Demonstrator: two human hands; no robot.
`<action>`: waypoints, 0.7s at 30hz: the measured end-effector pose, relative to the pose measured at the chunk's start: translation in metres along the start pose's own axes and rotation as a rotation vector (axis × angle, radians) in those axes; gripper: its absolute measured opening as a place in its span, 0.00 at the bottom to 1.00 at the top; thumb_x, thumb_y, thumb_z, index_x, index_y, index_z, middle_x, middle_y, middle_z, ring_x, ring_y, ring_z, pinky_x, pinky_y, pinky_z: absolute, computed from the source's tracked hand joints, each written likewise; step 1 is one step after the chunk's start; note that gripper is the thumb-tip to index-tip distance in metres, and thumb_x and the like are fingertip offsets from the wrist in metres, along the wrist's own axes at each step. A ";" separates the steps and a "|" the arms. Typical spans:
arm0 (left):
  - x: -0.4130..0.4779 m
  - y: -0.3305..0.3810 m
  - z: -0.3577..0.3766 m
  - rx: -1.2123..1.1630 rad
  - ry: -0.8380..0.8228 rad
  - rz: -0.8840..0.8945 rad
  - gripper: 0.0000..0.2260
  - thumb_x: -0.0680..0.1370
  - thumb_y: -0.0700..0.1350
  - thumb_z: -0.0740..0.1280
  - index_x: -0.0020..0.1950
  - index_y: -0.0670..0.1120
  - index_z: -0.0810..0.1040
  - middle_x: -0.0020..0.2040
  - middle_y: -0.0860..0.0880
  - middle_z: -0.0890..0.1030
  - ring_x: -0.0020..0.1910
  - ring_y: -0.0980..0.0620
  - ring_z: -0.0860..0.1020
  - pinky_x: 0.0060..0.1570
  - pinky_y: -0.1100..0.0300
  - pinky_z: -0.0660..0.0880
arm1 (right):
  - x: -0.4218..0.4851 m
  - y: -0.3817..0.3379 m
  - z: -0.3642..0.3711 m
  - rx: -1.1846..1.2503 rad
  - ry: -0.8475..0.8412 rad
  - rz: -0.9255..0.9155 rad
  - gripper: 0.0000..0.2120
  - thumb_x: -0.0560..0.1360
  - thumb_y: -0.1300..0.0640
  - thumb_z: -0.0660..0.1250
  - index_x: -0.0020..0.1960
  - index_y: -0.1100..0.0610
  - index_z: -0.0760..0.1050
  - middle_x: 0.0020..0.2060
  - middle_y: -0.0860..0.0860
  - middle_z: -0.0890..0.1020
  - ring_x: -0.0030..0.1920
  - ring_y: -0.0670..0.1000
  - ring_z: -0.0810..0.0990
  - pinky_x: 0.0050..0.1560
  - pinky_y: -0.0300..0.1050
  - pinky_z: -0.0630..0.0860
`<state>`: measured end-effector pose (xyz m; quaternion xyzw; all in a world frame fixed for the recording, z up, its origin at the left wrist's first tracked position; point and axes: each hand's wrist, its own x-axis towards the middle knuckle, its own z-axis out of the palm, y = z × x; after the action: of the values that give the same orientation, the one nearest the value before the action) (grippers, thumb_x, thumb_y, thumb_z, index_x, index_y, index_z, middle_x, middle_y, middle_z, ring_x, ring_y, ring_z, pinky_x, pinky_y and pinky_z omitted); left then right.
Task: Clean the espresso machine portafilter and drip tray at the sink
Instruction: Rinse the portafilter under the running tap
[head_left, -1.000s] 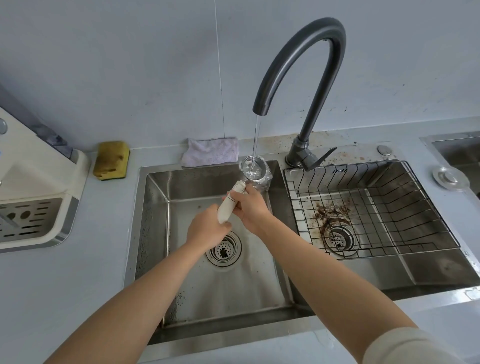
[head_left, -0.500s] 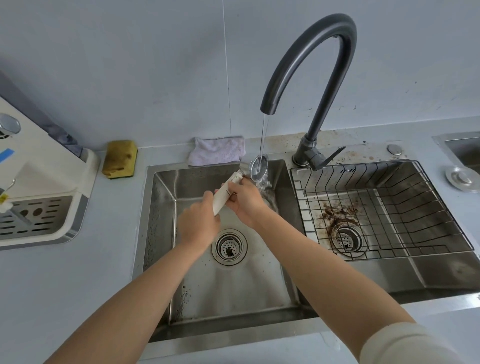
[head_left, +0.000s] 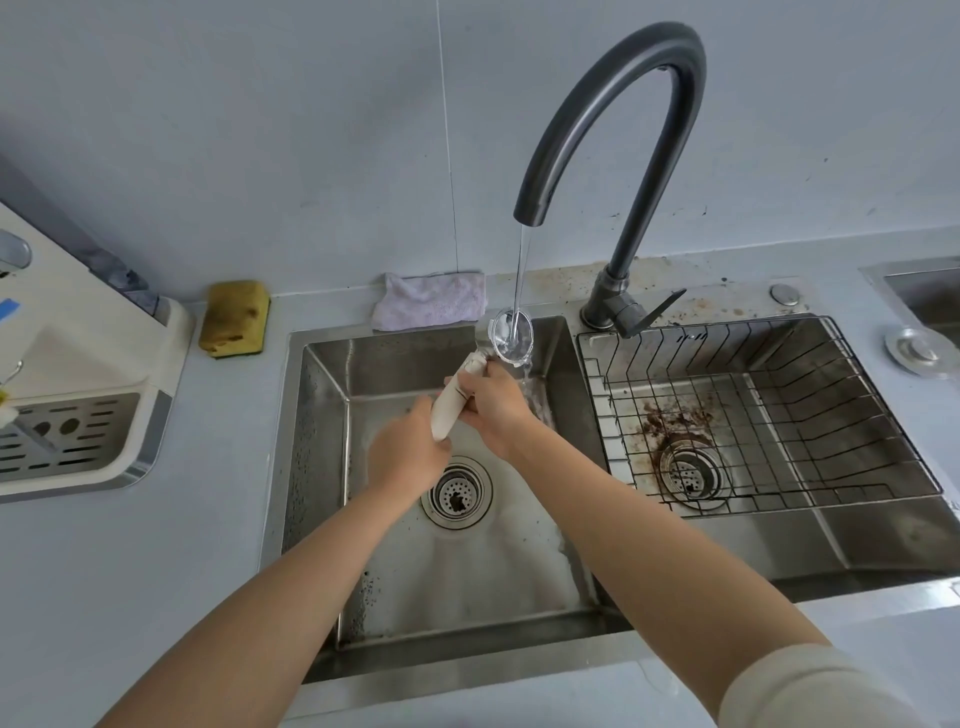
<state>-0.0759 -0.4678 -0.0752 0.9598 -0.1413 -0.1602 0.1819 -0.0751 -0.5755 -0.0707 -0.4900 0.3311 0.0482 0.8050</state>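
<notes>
The portafilter (head_left: 450, 410) has a white handle and a round metal basket tilted up under the water stream (head_left: 521, 275) from the dark faucet (head_left: 613, 130). My right hand (head_left: 496, 410) grips the upper part of the handle just below the basket. At the handle's lower end, my left hand (head_left: 405, 457) looks blurred and curls around it. Both hands are over the left sink basin (head_left: 311, 467), above its drain (head_left: 456, 492). The espresso machine (head_left: 78, 364) stands at the left edge, its slotted drip tray (head_left: 62, 441) in place.
A black wire rack (head_left: 779, 395) sits in the right basin over coffee grounds (head_left: 670, 421) by its drain. A yellow sponge (head_left: 234, 318) and a pale cloth (head_left: 428, 301) lie behind the left basin. A sink plug (head_left: 917, 351) rests at the far right.
The portafilter basket has turned from on edge to open face up under the stream. Both hands stayed on the handle with little shift. The camera view moved slightly.
</notes>
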 end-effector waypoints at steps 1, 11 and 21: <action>0.001 0.000 0.001 -0.038 -0.044 -0.011 0.17 0.75 0.41 0.63 0.65 0.44 0.70 0.53 0.42 0.80 0.51 0.41 0.78 0.41 0.55 0.70 | 0.000 0.001 -0.001 -0.013 0.018 0.001 0.17 0.79 0.66 0.56 0.67 0.64 0.62 0.50 0.58 0.75 0.51 0.53 0.73 0.60 0.53 0.73; 0.002 0.005 0.018 -0.455 -0.301 -0.055 0.12 0.72 0.36 0.64 0.56 0.44 0.73 0.31 0.50 0.74 0.18 0.57 0.72 0.22 0.67 0.69 | -0.002 0.006 -0.021 -0.196 0.144 -0.030 0.15 0.76 0.64 0.62 0.62 0.60 0.66 0.44 0.51 0.74 0.49 0.52 0.75 0.52 0.51 0.76; -0.007 0.012 0.025 -0.755 -0.490 -0.045 0.14 0.73 0.33 0.61 0.47 0.54 0.74 0.29 0.45 0.72 0.20 0.53 0.70 0.26 0.63 0.69 | 0.001 0.013 -0.035 -0.262 0.199 -0.027 0.13 0.74 0.63 0.65 0.54 0.56 0.64 0.43 0.51 0.73 0.47 0.52 0.75 0.42 0.45 0.74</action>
<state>-0.0945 -0.4842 -0.0907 0.7629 -0.0907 -0.4270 0.4769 -0.0964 -0.5975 -0.0922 -0.5975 0.3935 0.0316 0.6980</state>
